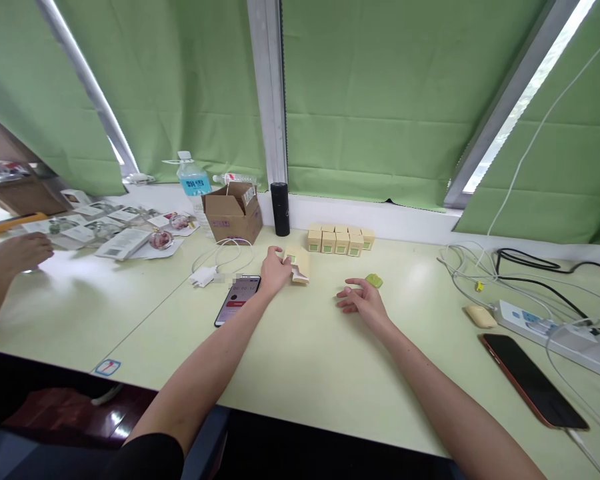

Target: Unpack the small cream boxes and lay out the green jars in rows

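Observation:
My left hand [276, 270] grips the left side of a small cream cardboard box [300, 264] whose near end stands unfolded. The box is on or just over the table; I cannot tell which. To its right, my right hand [364, 301] hovers low with fingers apart and nothing in them. Just behind those fingers lies a small green lump [374, 280], partly hidden by the hand. Several small cream boxes [341, 243] with green labels stand in a cluster at the back. A phone [237, 300] with a lit screen lies beside my left wrist.
At the back are an open brown carton [233, 217], a black bottle [281, 210] and a large water bottle [194, 183]. A white charger [203, 276] lies left. On the right are a power strip [555, 337], cables and a dark phone [534, 380]. Another person's hand [23, 253] is far left.

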The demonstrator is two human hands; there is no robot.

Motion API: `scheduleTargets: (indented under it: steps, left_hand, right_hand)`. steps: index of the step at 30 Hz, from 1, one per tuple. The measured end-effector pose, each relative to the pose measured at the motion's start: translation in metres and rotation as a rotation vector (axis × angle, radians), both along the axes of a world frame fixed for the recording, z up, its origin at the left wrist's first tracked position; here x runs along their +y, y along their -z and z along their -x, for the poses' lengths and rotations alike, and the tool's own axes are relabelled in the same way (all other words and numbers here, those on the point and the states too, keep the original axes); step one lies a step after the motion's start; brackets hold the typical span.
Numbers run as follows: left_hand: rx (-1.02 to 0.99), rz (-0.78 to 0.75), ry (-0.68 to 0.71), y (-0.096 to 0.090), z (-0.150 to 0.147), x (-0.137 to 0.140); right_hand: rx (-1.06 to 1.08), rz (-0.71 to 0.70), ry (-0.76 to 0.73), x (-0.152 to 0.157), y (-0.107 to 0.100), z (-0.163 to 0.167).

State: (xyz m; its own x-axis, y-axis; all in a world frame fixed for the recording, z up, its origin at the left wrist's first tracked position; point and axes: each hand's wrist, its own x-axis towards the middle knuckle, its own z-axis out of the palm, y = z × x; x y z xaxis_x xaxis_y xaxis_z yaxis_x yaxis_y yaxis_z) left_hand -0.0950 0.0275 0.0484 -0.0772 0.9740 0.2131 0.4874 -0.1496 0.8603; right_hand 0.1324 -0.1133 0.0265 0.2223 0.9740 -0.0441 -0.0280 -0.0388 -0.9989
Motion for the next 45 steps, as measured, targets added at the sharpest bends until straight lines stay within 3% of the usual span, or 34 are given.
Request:
scheduleTargets:
  steps: [2,5,9,13,15,19,25,31,34,37,40,42,45]
  left_hand:
    - [0.161,-0.038,-0.047,-0.002,0.003,-0.002]
    - [0.523,-0.218,-0.13,-0.002,-0.002,-0.01]
    - [0.82,-0.397,0.084,0.006,-0.018,-0.023]
    - [1.008,-0.168,0.24,0.02,-0.025,-0.027]
    - [1.034,-0.079,0.257,0.025,-0.026,-0.025]
    - [1.047,-0.049,0.229,0.028,-0.028,-0.02]
    - [1.063,-0.061,0.2,0.027,-0.03,-0.018]
    - [1.039,-0.097,0.162,0.025,-0.025,-0.016]
    - [1.011,-0.102,0.146,0.026,-0.024,-0.014]
    - [0.973,-0.102,0.128,0.026,-0.025,-0.014]
    - [0.959,-0.175,0.091,0.026,-0.026,-0.018]
    - [0.96,-0.252,0.067,0.024,-0.028,-0.022]
    - [0.942,-0.348,0.105,0.021,-0.033,-0.032]
  right_hand:
    - [0.002,0.0,-0.007,0.0,0.001,0.0]
    - [0.007,0.013,-0.011,0.001,0.0,0.0]
    - [-0.004,0.038,-0.013,0.0,-0.003,-0.001]
    - [-0.017,0.046,-0.022,-0.001,-0.003,-0.001]
    - [-0.022,0.048,-0.03,0.0,-0.002,-0.002]
    - [-0.051,0.042,-0.035,-0.001,-0.001,-0.001]
    - [-0.114,0.028,-0.053,-0.001,0.001,0.004]
    - [-0.338,-0.075,-0.071,-0.006,0.001,0.01]
    - [-0.533,-0.232,0.06,-0.008,-0.008,0.006]
    - [-0.717,-0.382,0.337,-0.008,-0.018,-0.013]
    - [-0.847,-0.372,0.558,-0.005,-0.021,-0.038]
    - [-0.871,-0.326,0.563,-0.002,-0.017,-0.053]
    - [-0.856,-0.197,0.457,0.003,-0.007,-0.064]
